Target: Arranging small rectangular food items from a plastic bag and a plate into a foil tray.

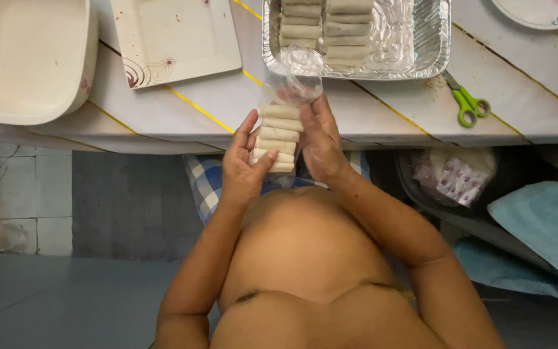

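Both hands hold a clear plastic bag point(290, 81) filled with a stack of several pale spring rolls point(278, 137), held upright just in front of the table edge. My left hand point(241, 165) grips the bag's left side with the thumb across the lower rolls. The right side of the bag is gripped by my right hand point(320, 142). The bag's empty open top reaches up to the foil tray point(424, 45), which holds two rows of more rolls point(326, 29).
On the white plank table lie green-handled scissors point(467, 103), a square white plate point(175, 39), a cream tub point(27, 58) at far left and a round plate point(544, 10) at the top right. Below the table are a blue towel point(544, 226) and a plastic packet point(456, 178).
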